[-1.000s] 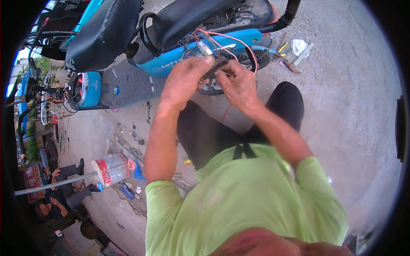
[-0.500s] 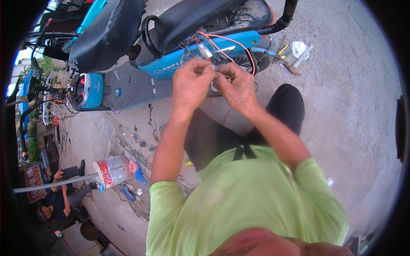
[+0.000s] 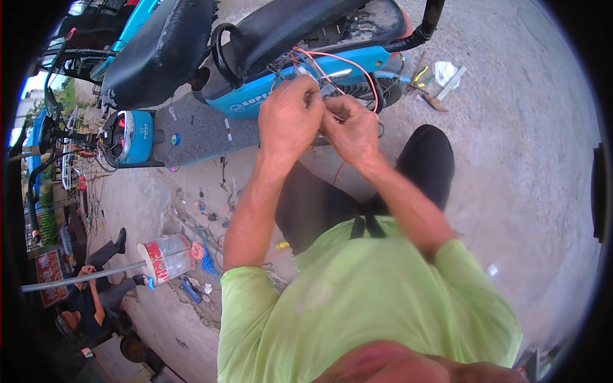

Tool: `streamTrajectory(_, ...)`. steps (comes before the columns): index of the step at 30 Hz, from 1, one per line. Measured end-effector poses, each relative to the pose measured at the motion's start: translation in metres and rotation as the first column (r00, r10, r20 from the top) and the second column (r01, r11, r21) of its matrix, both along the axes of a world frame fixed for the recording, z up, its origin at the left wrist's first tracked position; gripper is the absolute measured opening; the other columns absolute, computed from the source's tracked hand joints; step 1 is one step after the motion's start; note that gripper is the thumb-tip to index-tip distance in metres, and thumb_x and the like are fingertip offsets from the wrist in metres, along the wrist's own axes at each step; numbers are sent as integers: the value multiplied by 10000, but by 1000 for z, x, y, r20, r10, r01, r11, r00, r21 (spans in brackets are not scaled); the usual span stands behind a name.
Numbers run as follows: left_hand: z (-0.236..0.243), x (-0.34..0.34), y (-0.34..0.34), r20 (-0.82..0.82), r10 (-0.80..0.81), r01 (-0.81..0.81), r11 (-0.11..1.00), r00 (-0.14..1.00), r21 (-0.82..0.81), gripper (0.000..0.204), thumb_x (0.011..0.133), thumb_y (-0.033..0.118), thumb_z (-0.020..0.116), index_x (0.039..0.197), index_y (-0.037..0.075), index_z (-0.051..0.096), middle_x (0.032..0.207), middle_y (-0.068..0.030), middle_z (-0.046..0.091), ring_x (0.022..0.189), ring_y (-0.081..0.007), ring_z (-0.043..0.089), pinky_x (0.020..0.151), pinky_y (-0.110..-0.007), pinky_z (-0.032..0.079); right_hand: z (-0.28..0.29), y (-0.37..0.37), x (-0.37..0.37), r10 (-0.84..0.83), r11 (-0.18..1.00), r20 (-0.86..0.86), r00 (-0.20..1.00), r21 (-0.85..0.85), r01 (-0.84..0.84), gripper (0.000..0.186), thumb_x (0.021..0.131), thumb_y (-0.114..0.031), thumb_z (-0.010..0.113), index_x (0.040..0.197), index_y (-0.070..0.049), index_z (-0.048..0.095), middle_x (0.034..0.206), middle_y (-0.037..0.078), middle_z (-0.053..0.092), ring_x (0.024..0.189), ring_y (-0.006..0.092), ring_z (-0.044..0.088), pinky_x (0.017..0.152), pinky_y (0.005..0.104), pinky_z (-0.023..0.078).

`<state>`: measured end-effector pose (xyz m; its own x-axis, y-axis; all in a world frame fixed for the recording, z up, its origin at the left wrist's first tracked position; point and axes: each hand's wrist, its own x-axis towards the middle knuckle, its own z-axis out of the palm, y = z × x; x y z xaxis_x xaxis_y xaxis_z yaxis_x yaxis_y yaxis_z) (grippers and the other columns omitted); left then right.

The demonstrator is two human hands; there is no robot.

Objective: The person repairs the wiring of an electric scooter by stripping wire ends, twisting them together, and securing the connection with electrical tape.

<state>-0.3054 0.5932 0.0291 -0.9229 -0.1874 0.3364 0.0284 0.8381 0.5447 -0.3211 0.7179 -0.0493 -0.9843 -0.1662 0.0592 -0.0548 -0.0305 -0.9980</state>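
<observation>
Both my hands meet in front of the blue side panel (image 3: 246, 107) of an electric scooter. My left hand (image 3: 290, 118) is closed, its fingers curled toward the right hand; whatever they hold is hidden. My right hand (image 3: 352, 131) is closed in a pinch on a thin wire, which shows between the fingertips. A pinkish-red wire (image 3: 348, 60) comes out from under the black seat (image 3: 290, 29), loops to the right and drops behind my right hand. Darker, thinner wires (image 3: 276, 76) bunch just above my left hand.
A hammer (image 3: 437, 102), a white plastic bag (image 3: 445, 71) and a flat metal strip (image 3: 454, 83) lie on the ground at the right. A red and white bucket (image 3: 167, 258) stands lower left, near a seated person (image 3: 92, 297). A grey footboard (image 3: 198, 131) extends left.
My left hand has turned and risen slightly, now covering the small silver part visible before among the wires. My right hand has stayed nearly in place, its fingers shifting a little.
</observation>
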Motion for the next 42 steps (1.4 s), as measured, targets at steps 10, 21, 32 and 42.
streamTrajectory(10, 13, -11, -5, 197, -69, 98, 985, 978, -145, 159, 865, 181, 743, 978, 69, 729, 915, -127, 720, 785, -274, 698, 689, -380, 545, 11, 2, 2, -30, 991, -125, 992, 122, 46, 368, 899, -101, 765, 1221, 35, 648, 993, 188, 783, 928, 232, 786, 783, 330, 618)
streamTrajectory(21, -43, 24, -20, -263, -56, 76, 995, 963, 67, 126, 851, 92, 758, 965, 40, 751, 957, -113, 715, 891, -311, 697, 809, -396, 564, 22, 11, -20, 215, 966, 232, 949, -196, -171, 330, 912, -50, 723, 1211, 75, 665, 957, 112, 761, 798, 133, 716, 684, 283, 594)
streamTrajectory(32, -48, 33, -13, -243, 18, -40, 995, 970, -87, 193, 830, 91, 765, 1021, 65, 777, 964, -104, 714, 923, -313, 663, 824, -409, 538, 23, 24, -37, 346, 929, 313, 885, -244, -277, 113, 925, -107, 664, 981, -9, 673, 879, 48, 724, 693, 82, 621, 623, 225, 498)
streamTrajectory(42, -44, 25, -9, -256, -28, 65, 988, 966, 140, 203, 834, 158, 792, 1023, 84, 775, 951, -98, 725, 924, -316, 671, 823, -432, 523, 22, 30, -44, 330, 931, 343, 879, -275, -242, 70, 931, -102, 653, 907, -42, 628, 803, 50, 673, 656, 101, 599, 585, 242, 473)
